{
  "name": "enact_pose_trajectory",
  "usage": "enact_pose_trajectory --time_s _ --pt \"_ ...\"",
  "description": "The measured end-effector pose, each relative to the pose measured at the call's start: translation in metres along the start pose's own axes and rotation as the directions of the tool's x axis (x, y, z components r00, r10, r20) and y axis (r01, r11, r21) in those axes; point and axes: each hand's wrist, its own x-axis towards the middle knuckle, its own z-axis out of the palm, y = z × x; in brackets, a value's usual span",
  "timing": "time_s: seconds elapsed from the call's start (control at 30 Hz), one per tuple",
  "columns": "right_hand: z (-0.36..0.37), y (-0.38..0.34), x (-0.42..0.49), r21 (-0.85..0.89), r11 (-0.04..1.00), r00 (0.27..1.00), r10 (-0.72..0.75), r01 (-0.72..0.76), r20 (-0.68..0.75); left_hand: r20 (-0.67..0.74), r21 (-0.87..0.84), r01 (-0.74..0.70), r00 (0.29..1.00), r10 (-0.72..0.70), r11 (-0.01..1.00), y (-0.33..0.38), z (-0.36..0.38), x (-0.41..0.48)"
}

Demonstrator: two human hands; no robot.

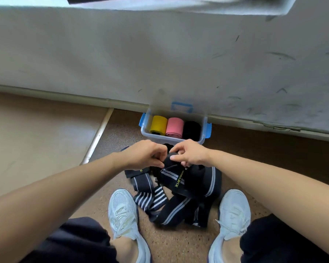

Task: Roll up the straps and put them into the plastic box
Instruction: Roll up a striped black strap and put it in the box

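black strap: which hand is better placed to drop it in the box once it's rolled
Probably the right hand: its fingers curl over the rolled end of the black strap, just before the plastic box. The left hand only pinches its side.

**3 rolls boxed, the rest still loose**

My clear, blue-latched plastic box [153, 137] stands open, its lid upright. Inside, 3 rolls lie side by side: yellow roll [158, 125], pink roll [175, 127], black roll [191, 130]. Just in front lies a tangled heap of black, grey-striped straps [179, 188]. I hold 1 bunched black strap [172, 158] above it.
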Motion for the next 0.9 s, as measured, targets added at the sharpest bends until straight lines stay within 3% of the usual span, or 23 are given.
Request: enact_pose_trajectory --time_s 0.23,0.37,0.43,0.5,0.57,0.7,0.8,0.9 --pt "0.003 0.005 0.005 0.098 0.995 0.964 0.053 -0.029 -0.261 -0.029 -0.187 0.193 0.979 -0.201 0.963 -0.01 -0.001 -0.011" --pt "-0.026 0.041 0.003 -0.193 0.951 0.868 0.122 -0.241 -0.482 0.053 -0.17 0.304 0.953 -0.299 0.938 -0.036 -0.002 -0.031" --pt "-0.047 0.06 -0.003 -0.18 0.934 0.841 0.179 -0.308 -0.51 0.043 -0.216 0.39 0.92 -0.39 0.895 -0.06 -0.006 -0.046" --pt "-0.051 0.065 -0.005 -0.087 0.966 0.88 0.183 -0.244 -0.438 -0.016 -0.355 0.426 0.887 -0.461 0.832 -0.079 -0.007 -0.056" --pt "-0.041 0.059 0.001 -0.095 0.99 0.922 0.061 -0.105 -0.382 -0.063 -0.438 0.413 0.872 -0.485 0.798 -0.087 -0.006 -0.057" --pt "-0.008 0.044 0.015 -0.168 0.983 0.941 -0.118 0.067 -0.318 -0.14 -0.403 0.396 0.865 -0.483 0.825 -0.091 -0.001 -0.047" --pt "0.012 0.049 0.018 -0.366 0.929 0.993 -0.09 0.058 -0.071 -0.179 -0.314 0.411 0.86 -0.478 0.856 -0.095 -0.001 -0.043" --pt "0.025 0.064 0.017 -0.69 0.72 0.995 -0.013 0.079 0.101 -0.252 -0.113 0.524 0.807 -0.534 0.844 -0.102 0.004 -0.041"
